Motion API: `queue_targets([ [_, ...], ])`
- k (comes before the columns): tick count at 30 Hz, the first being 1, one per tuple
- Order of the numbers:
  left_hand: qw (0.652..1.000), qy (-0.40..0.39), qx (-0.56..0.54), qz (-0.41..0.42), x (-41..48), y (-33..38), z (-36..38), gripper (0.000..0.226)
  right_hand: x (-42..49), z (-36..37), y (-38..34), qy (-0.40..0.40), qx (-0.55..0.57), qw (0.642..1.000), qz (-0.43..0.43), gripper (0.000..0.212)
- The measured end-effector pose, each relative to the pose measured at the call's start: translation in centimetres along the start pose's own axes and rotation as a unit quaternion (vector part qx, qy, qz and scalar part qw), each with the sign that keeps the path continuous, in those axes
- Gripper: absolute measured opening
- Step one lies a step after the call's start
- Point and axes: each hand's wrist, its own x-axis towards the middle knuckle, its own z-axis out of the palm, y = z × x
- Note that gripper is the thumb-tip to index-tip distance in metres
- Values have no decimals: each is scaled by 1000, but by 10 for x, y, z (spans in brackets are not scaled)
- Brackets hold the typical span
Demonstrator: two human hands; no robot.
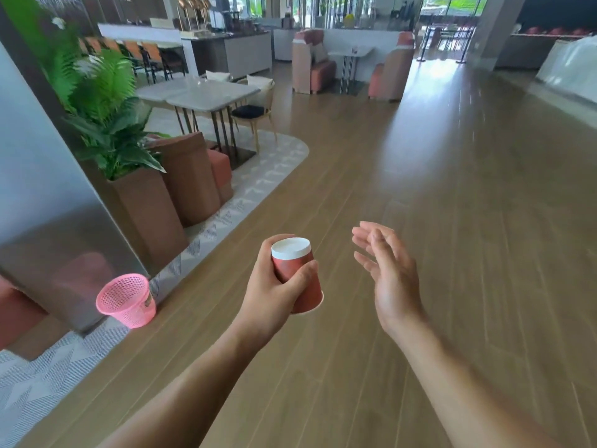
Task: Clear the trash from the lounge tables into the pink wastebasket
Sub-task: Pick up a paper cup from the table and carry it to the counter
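My left hand point(271, 286) grips a red paper cup point(302, 279) held upside down, its white base pointing up. My right hand point(386, 270) hovers beside it to the right, fingers straight and spread, holding nothing. The pink mesh wastebasket point(127, 300) stands on the floor at the lower left, next to a metal-clad pillar point(58, 227), well left of the cup. I cannot see into the basket.
A brown planter with green plants point(142, 215) and a brown sofa back point(190, 176) stand behind the basket on a patterned grey rug point(258, 176). A marble table point(200, 95) with a chair is farther back. Wooden floor point(452, 189) stretches ahead and right.
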Motion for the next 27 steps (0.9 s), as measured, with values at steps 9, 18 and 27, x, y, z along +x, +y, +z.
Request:
queue_targets([
  [9,1000,-10,18,8,224,-55,34,49,215,23,89,-1,16,1000,3,30],
  [18,1000,15,7,1,467,-72,74,60,474,44,116,-16,21,1000,5,32],
  [27,999,27,12,22,682,-105,82,54,676,83,166,-21,20,1000,-5,29],
])
